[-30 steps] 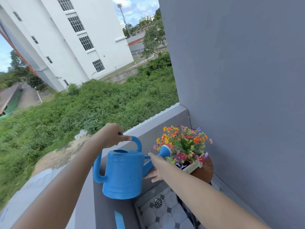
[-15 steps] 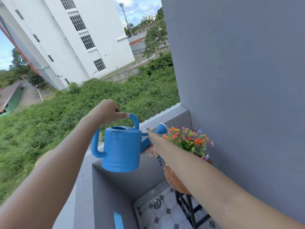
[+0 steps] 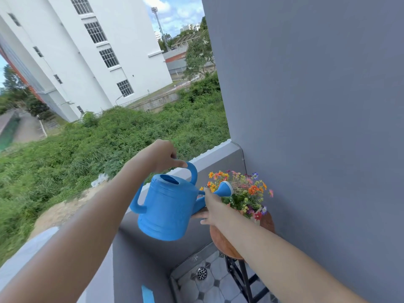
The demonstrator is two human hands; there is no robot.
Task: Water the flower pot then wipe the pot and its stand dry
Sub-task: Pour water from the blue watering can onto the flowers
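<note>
We see the floor drain (image 3: 201, 273) nearest, at six o'clock. Above it, our right hand (image 3: 215, 212) has its grip clamped on the spout of the blue watering can (image 3: 168, 209), tilted toward three o'clock; our left hand (image 3: 160, 157) is closed on its top handle. Beyond, the flower pot (image 3: 242, 193) sits on the round wooden stand (image 3: 223, 242).

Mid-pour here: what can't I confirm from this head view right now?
- Flower pot: nearly all hidden behind the flowers and the right hand.
- Water: no stream visible at the watering can rose; too small to tell.
- Water level: can's opening shows only blue.
- Stand: top covered by the right arm, legs cut off by the bottom edge.
- Wiping cloth: none in view.
</note>
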